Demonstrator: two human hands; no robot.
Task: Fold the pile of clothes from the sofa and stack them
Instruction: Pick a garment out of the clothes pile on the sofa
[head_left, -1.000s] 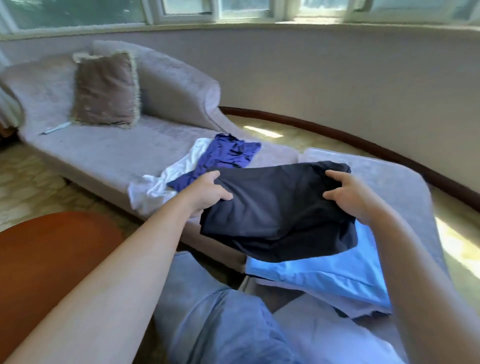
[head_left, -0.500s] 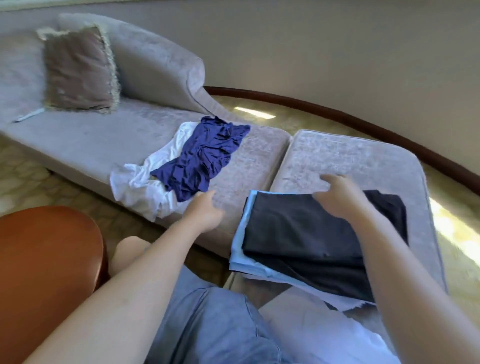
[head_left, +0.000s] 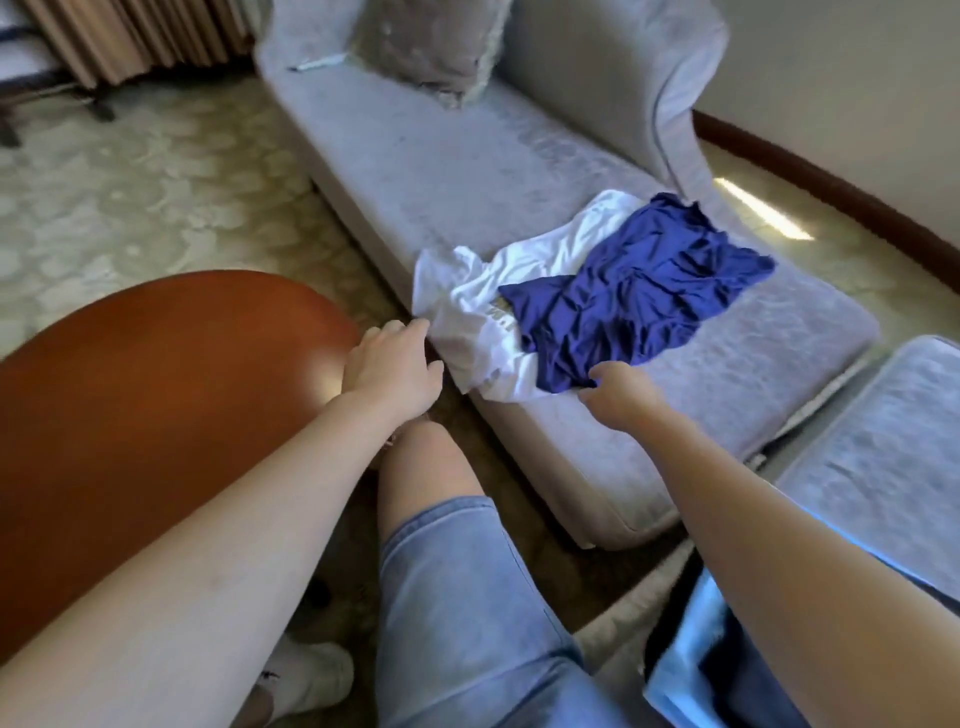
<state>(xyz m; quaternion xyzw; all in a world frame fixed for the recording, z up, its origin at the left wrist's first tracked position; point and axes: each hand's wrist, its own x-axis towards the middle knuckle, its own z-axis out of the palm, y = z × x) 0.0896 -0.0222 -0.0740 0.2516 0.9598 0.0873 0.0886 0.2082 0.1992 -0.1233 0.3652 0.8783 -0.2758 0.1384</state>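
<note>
A crumpled dark blue garment (head_left: 639, 291) lies on the grey sofa (head_left: 467, 171), partly over a rumpled white garment (head_left: 524, 260). My right hand (head_left: 618, 392) is at the blue garment's near edge, fingers curled onto the hem. My left hand (head_left: 395, 364) reaches with straight fingers to the white garment's left edge and holds nothing. At the bottom right, a corner of the folded stack shows, with a light blue piece (head_left: 685, 654) under dark cloth, partly hidden by my right arm.
A grey ottoman (head_left: 883, 467) stands right of the sofa and carries the stack. A round red-brown wooden table (head_left: 130, 415) is at my left. A fringed cushion (head_left: 431, 47) leans at the sofa's far end. My knee in denim shorts is between table and sofa.
The dark folded garment was laid on the stack and let go. Both hands then moved left to the two garments on the sofa, and my view turned left with them.
</note>
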